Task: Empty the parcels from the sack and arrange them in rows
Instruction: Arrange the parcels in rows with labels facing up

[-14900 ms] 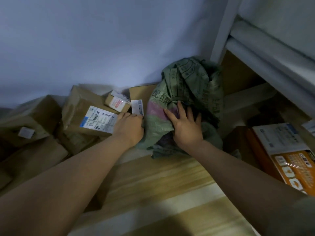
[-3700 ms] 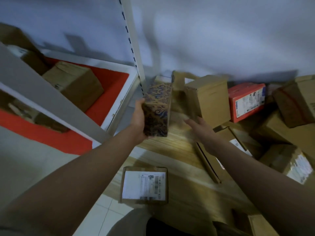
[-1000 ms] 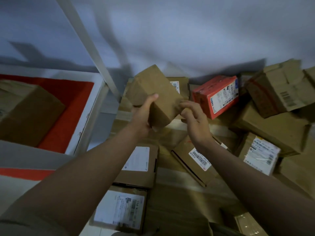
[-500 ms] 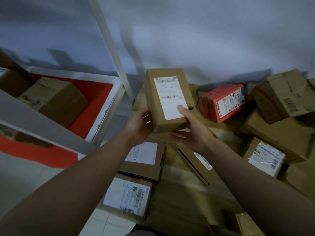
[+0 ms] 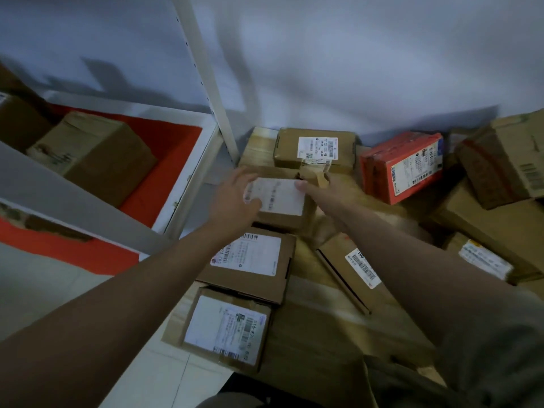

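A brown cardboard parcel [image 5: 282,201] with a white label lies flat, third in a column of labelled parcels on the wooden board. My left hand [image 5: 235,192] holds its left edge, thumb on the label and fingers spread over the far corner. My right hand [image 5: 321,187] grips its right edge with the thumb on the label. Another brown parcel [image 5: 315,148] sits behind it by the wall. In front lie two more, a flat parcel [image 5: 253,260] and a nearer parcel [image 5: 223,328]. The sack is out of view.
A red parcel [image 5: 403,166] leans right of the column, with a loose pile of brown boxes [image 5: 500,178] beyond it. A long flat box [image 5: 353,272] lies under my right forearm. A white shelf upright [image 5: 206,83] and a red-lined shelf [image 5: 164,160] with a box stand left.
The parcel I held upright in the air half a second ago has come down flat into the column, behind the flat parcel. Both hands moved down and forward with it.
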The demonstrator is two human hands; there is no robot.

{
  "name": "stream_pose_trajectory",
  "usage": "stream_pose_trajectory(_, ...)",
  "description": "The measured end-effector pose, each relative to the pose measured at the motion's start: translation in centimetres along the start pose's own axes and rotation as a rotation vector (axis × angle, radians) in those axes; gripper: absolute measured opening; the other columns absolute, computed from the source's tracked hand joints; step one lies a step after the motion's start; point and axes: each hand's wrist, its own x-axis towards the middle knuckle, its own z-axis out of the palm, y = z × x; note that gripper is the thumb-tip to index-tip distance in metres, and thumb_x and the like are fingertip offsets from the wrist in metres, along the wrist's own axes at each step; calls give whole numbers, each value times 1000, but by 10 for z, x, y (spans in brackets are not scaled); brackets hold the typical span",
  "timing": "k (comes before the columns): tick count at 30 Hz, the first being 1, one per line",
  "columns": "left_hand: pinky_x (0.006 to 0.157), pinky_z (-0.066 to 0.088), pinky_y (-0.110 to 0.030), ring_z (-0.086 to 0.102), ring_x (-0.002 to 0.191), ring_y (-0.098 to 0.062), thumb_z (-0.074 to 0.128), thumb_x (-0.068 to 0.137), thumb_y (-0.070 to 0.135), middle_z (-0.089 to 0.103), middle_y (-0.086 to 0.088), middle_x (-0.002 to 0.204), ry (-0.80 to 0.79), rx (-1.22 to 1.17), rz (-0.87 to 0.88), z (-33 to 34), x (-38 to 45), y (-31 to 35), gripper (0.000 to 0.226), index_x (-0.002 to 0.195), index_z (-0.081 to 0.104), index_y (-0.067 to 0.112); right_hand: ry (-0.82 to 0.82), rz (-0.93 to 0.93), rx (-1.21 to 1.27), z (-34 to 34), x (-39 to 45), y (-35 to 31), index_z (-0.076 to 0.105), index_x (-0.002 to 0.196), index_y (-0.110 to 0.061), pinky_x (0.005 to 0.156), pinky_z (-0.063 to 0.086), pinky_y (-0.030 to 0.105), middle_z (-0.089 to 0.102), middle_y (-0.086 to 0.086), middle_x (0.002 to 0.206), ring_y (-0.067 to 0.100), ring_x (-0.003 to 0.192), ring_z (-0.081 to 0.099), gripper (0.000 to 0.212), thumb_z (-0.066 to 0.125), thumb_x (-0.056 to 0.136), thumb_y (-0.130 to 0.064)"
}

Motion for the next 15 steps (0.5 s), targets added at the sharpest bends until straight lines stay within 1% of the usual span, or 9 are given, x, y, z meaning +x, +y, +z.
stream_pose_trajectory(2,117,28,-40,30,143,-19,62,93,21,33,0,156,-94,14,5,5,7,-5,50,141,50,19,-30,-17,-71,9,7,6,25,155,-21,92,46,34,40,8,153,25,132,44,79,71,91,-27)
stream_pose_trajectory(4,118,26,-46,31,143,-22,61,94,26,35,-2,156,-130,42,-31,10,20,-7,46,138,53,19,-120,-23,-117,12,12,12,33,152,-24,85,50,31,46,6,147,21,124,50,69,68,93,-24)
stream_pose_trajectory(5,117,27,-46,34,141,-23,59,94,28,39,-2,153,-116,71,-42,12,29,-7,44,136,55,19,-131,-40,-150,12,15,14,38,150,-25,89,51,34,48,5,146,21,124,51,64,67,93,-28)
stream_pose_trajectory(7,113,31,-43,41,135,-24,57,95,30,48,-3,146,-57,103,-54,15,44,-2,39,132,58,18,-5,-121,-228,4,28,16,43,148,-24,105,45,44,45,5,149,23,132,47,59,65,94,-33)
stream_pose_trajectory(9,110,31,-41,42,132,-24,56,95,32,49,-1,142,-33,94,-67,20,57,4,38,131,57,19,207,-149,-238,-12,47,13,38,150,-21,114,36,46,37,8,155,27,141,37,63,64,94,-31)
stream_pose_trajectory(10,111,28,-40,41,133,-23,55,96,33,47,0,144,-51,94,-73,23,62,7,39,132,56,20,277,-136,-225,-20,58,10,32,153,-21,115,34,48,32,9,157,29,143,34,69,66,93,-31)
stream_pose_trajectory(12,114,23,-40,35,138,-23,55,96,33,42,0,150,-86,96,-64,30,69,10,39,133,56,20,342,-81,-192,-31,81,4,22,156,-19,116,33,54,28,11,158,33,144,32,84,70,88,-30)
stream_pose_trajectory(14,115,19,-42,33,140,-22,55,96,32,39,0,152,-106,79,-67,35,73,11,38,133,57,21,371,5,-164,-34,104,1,16,156,-18,113,36,55,27,14,158,35,141,36,93,72,83,-27)
stream_pose_trajectory(15,115,19,-42,33,140,-22,56,96,32,40,0,151,-100,73,-61,37,74,10,37,132,58,21,372,40,-143,-32,112,0,17,155,-17,111,39,55,29,15,156,36,138,40,94,73,80,-26)
